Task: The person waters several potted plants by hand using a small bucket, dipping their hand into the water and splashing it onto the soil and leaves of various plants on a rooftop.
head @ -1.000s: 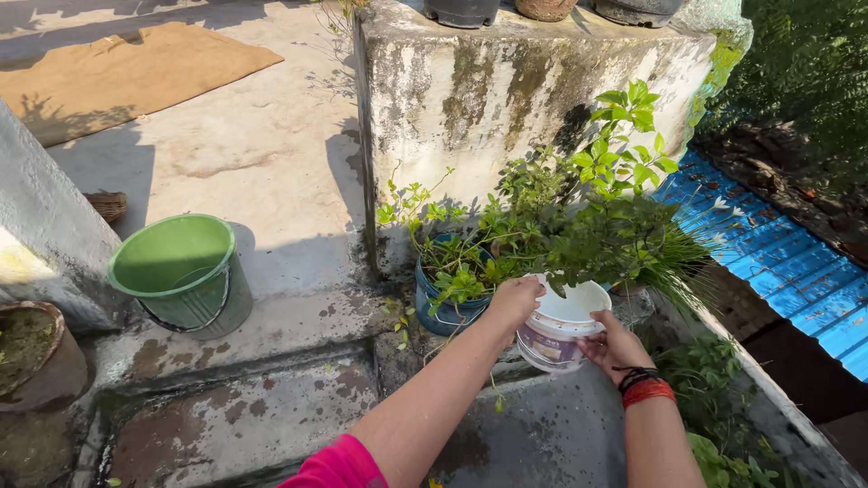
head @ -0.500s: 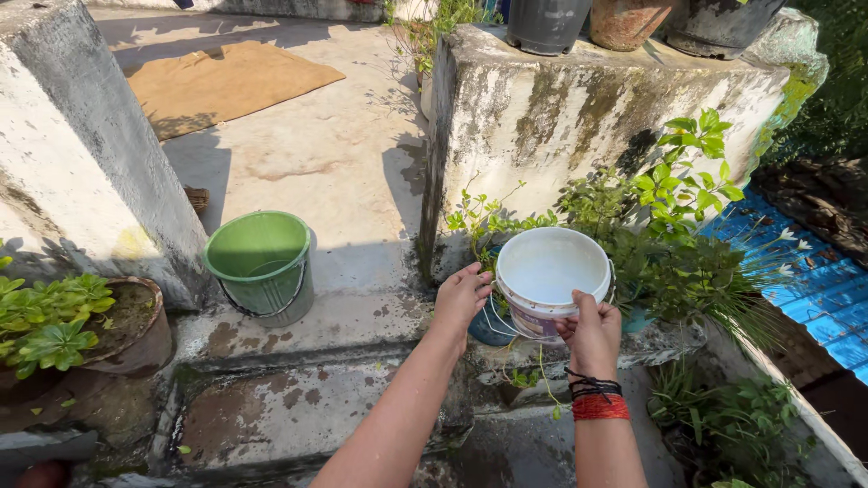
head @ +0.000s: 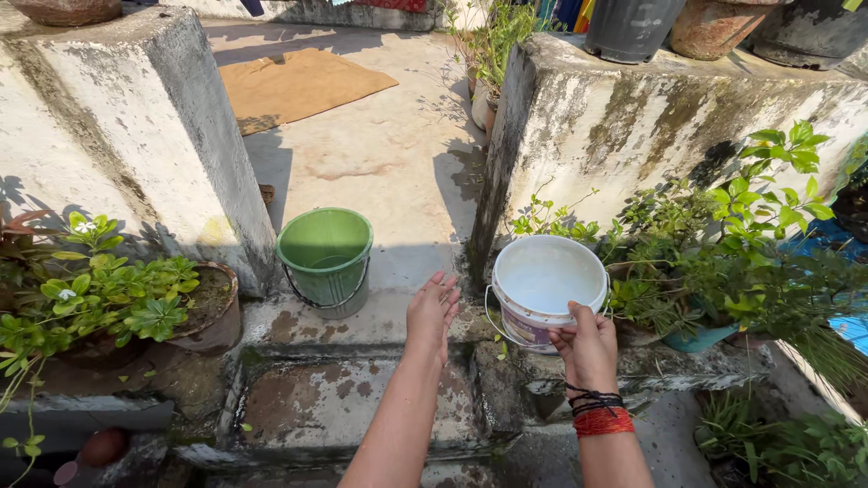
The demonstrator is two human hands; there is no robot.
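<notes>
My right hand [head: 588, 348] grips the near rim of a small white plastic bucket [head: 548, 285], held upright above a stained concrete step; its inside looks white and bare. A wire handle hangs down its left side. Red and black threads circle my right wrist. My left hand [head: 431, 312] hovers to the left of the bucket, fingers straight and together, touching nothing. A green plastic bucket [head: 325, 260] stands on the step farther left.
Concrete pillars stand at left [head: 117, 136] and right [head: 651, 126], with pots on top. Potted green plants sit at left [head: 108, 303] and at right [head: 723, 262]. A brown mat [head: 303, 86] lies on the far terrace floor. Blue corrugated roofing [head: 850, 325] shows at the right edge.
My left hand has let go of the white bucket and drawn away to the left. The bucket came back from the plants, and my view has swung left.
</notes>
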